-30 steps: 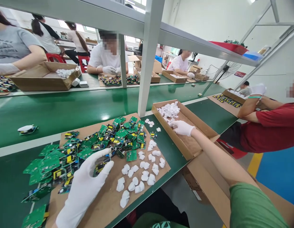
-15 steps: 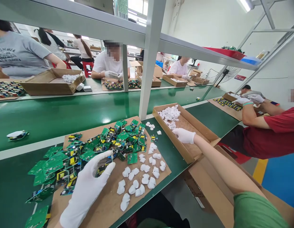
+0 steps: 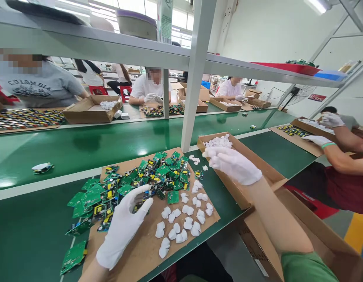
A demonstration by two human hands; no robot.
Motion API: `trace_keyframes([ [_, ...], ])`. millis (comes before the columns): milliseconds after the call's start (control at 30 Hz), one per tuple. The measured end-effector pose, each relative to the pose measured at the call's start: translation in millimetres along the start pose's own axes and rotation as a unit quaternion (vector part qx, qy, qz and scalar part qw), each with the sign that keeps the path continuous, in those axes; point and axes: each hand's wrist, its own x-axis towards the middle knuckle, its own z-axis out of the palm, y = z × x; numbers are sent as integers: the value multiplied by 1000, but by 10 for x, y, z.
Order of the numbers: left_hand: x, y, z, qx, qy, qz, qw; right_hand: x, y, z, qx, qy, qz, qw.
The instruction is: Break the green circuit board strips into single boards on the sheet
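Note:
My left hand (image 3: pixel 125 221), in a white glove, is over the cardboard sheet with thumb and fingers curved apart. Through its gap show green circuit boards (image 3: pixel 162 170) with yellow and dark parts, heaped loosely. My right hand (image 3: pixel 232 163), also gloved, hovers over the near-left wall of a shallow cardboard box (image 3: pixel 266 172). Its fingers point left and lie close together; any small white thing in them is hidden against the glove. White crumpled pieces (image 3: pixel 219 141) lie piled at the box's far end. Several folded white pieces (image 3: pixel 181 235) are spread on the sheet right of my left hand.
A green conveyor belt (image 3: pixel 111 141) runs behind, carrying a board with a white piece (image 3: pixel 42 168). A grey post (image 3: pixel 196 78) stands between heap and box, below a shelf (image 3: pixel 257 66). Flat white discs (image 3: pixel 194 159) lie near the post. Co-workers sit opposite and at right.
My right hand has lifted out of the box and come back toward me, its fingers now above the box wall. My left hand keeps its curved shape. The whole view has shifted.

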Motion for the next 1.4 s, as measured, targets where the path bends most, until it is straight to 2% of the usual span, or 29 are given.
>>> trace_keyframes([
  [100,-30,194,-64,-41,32,0,999,48,-12,430,54,-65,-32,996],
  [200,-65,487,-177,-76,42,15,996,130,-28,702,86,-97,-75,989],
  [300,-63,857,-316,-121,36,56,990,227,-107,853,109,-111,-105,982],
  [367,-33,1127,-403,-187,39,84,978,281,-182,925,115,-129,-119,978],
  [467,27,1490,-478,-314,50,126,940,332,-273,1024,117,-180,-131,968],
  [567,66,1690,-457,-392,49,149,907,353,-304,1100,117,-207,-128,963],
  [733,45,1658,-343,-441,-7,120,889,403,-281,1074,107,-189,-126,968],
  [867,34,1551,-289,-449,-47,81,889,484,-217,979,75,-244,-109,961],
  [1033,168,1408,-205,-462,-85,34,882,556,-137,981,131,-239,-70,960],
  [1133,268,1322,-148,-481,-103,-8,871,568,-154,1006,124,-216,-83,965],
  [1233,323,1301,-110,-479,-100,-25,872,565,-179,992,74,-179,-109,975],
  [1400,366,1339,-43,-453,-45,-57,888,465,-195,1030,16,-103,-137,985],
])
